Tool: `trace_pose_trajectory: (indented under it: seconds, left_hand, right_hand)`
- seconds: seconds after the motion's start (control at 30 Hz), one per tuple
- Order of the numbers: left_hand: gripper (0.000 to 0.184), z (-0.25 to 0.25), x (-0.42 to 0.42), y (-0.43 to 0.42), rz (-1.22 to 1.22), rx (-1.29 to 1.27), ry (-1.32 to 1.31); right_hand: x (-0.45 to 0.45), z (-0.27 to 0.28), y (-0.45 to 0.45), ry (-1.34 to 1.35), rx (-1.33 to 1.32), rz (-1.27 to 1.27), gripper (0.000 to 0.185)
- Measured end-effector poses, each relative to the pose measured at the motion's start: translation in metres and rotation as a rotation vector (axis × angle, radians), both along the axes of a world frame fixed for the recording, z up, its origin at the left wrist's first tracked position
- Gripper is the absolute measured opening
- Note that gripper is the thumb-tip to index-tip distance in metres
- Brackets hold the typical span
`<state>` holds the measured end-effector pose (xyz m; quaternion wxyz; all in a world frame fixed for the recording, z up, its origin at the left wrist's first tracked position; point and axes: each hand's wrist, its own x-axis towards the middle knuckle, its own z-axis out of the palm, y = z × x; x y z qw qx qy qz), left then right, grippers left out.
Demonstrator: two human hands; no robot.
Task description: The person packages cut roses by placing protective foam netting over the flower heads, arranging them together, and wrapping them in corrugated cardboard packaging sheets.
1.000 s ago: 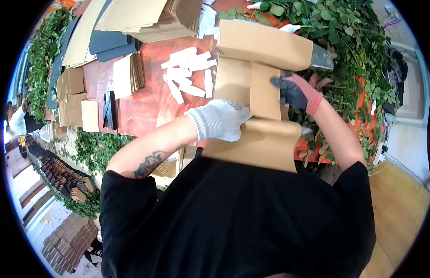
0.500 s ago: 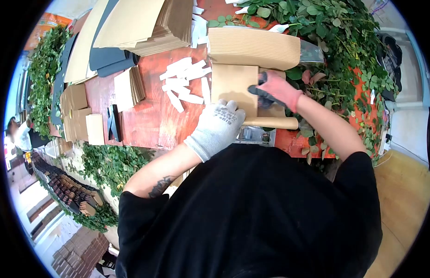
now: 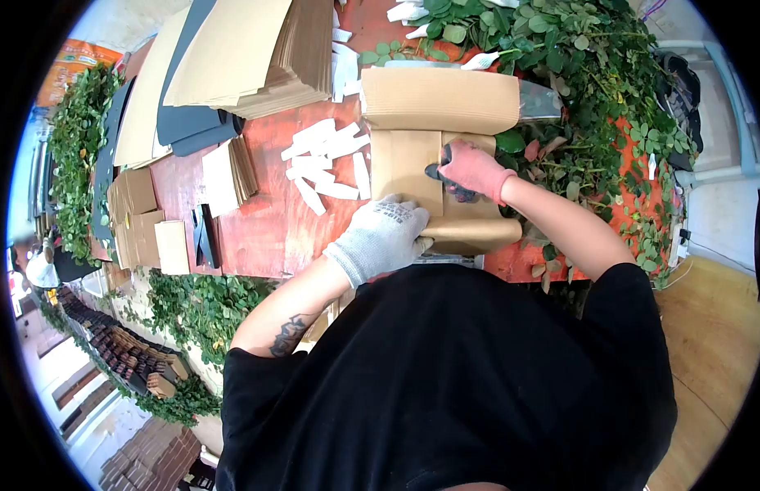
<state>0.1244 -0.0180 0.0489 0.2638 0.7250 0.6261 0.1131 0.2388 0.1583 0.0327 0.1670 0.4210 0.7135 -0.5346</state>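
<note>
A brown corrugated cardboard piece (image 3: 400, 164) lies in front of me, its far flap (image 3: 441, 100) raised and ribbed, its near edge (image 3: 474, 233) curled up. My left hand (image 3: 381, 232), in a white knit glove, grips the near left part, with fingers bent on top and the thumb against the curled edge. My right hand (image 3: 474, 172) wears a pink glove with dark-coated fingers. It is closed and pressed on the middle of the cardboard, near the edge of an overlapping layer. Whatever its curled fingers hold is hidden.
White paper strips (image 3: 318, 159) lie on the red table (image 3: 265, 229) to the left. Beyond stands a tall cardboard stack (image 3: 290, 65). Black strips (image 3: 204, 236) sit near the front edge. Leafy stems (image 3: 576, 74) crowd the right side; a white-wrapped bud (image 3: 480, 60) lies behind the cardboard.
My right hand has shifted slightly left and its fingers look more tightly curled. The near curled edge shows broader. My left hand's thumb now shows against it. The view has shifted slightly.
</note>
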Motion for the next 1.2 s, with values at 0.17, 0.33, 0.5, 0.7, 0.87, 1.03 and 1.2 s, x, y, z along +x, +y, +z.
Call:
trace_pose_trajectory:
  seconds: [0.17, 0.33, 0.5, 0.7, 0.87, 1.03, 1.2]
  left_hand:
    - [0.023, 0.0, 0.0, 0.024, -0.196, -0.118, 0.167]
    - [0.028, 0.031, 0.003, 0.049, -0.309, -0.44, 0.234]
    - [0.045, 0.022, -0.009, 0.062, -0.432, -0.432, 0.223]
    - [0.044, 0.016, -0.011, 0.052, -0.317, -0.471, 0.175]
    - [0.042, 0.022, -0.008, 0.048, -0.25, -0.443, 0.158]
    - [0.039, 0.021, -0.009, 0.048, -0.215, -0.455, 0.154]
    - [0.038, 0.024, -0.009, 0.053, -0.261, -0.505, 0.167]
  right_hand:
    - [0.007, 0.028, 0.002, -0.132, 0.796, 0.936, 0.041]
    - [0.026, 0.134, 0.085, 0.686, 1.061, 0.623, 0.025]
    - [-0.004, 0.065, 0.209, -0.09, 1.331, 0.839, 0.036]
    - [0.022, -0.025, 0.259, -0.15, 1.599, 1.091, 0.011]
    - [0.031, 0.09, 0.28, 0.047, 1.931, 0.743, 0.005]
    - [0.059, 0.222, 0.324, 0.161, 2.306, 0.169, 0.036]
    - [0.005, 0.263, 0.347, 0.168, 2.308, -0.022, 0.024]
